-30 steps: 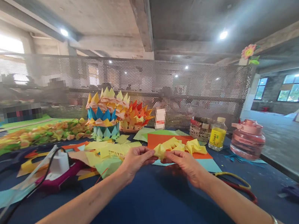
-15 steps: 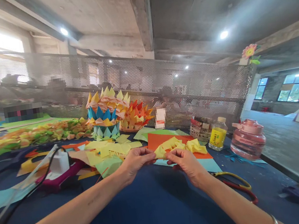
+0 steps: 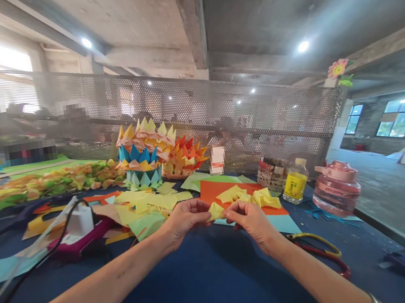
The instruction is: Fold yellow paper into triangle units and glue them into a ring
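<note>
Between my two hands is a small folded piece of yellow paper, its top coming to a point. My left hand pinches its left end with thumb and fingers. At the other end, my right hand grips it between thumb and forefinger. Just behind, several folded yellow pieces lie on an orange sheet, with a light blue sheet under it. Left of my hands are loose yellow paper pieces and a pale green sheet.
Folded-paper crowns stand at the back beside a heap of folded pieces. A magenta power strip with cables lies left. On the right are scissors, a yellow-labelled bottle, a pink jug and a basket.
The held yellow paper has turned a little and now shows a pointed top, apart from the pieces behind it. Both hands keep their pinch in nearly the same place.
</note>
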Demonstrator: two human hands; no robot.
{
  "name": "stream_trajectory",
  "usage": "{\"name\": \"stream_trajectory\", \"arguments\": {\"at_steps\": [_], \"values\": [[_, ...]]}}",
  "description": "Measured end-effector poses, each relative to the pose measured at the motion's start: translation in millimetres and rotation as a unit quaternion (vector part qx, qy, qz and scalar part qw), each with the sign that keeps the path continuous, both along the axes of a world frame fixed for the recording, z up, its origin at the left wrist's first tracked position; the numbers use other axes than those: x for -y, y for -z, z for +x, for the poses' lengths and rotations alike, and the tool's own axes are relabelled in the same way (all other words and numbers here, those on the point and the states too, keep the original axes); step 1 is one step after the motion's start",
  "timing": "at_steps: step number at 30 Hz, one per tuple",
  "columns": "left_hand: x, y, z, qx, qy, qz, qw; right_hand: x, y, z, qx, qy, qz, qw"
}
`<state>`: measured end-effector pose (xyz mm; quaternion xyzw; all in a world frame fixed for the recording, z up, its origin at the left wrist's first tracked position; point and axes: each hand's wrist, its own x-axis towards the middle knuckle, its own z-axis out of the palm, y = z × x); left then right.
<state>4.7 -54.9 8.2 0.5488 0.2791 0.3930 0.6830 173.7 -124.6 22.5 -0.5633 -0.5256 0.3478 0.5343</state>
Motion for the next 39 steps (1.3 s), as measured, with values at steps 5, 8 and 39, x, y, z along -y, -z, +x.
{"name": "stream_trajectory", "arguments": {"at_steps": [5,8,39], "values": [[1,-0.1,1,0.006,0.019,0.006,1.000,0,1.3,0,0.049,-0.023,0.017,0.998],[1,-0.7,0,0.013,0.036,0.010,0.999,0,-0.1,0,0.064,-0.050,0.036,0.996],[6,-5.6,-4,-0.007,-0.004,0.047,0.999,3,2.8,-1,0.163,-0.073,0.061,0.982]]}}
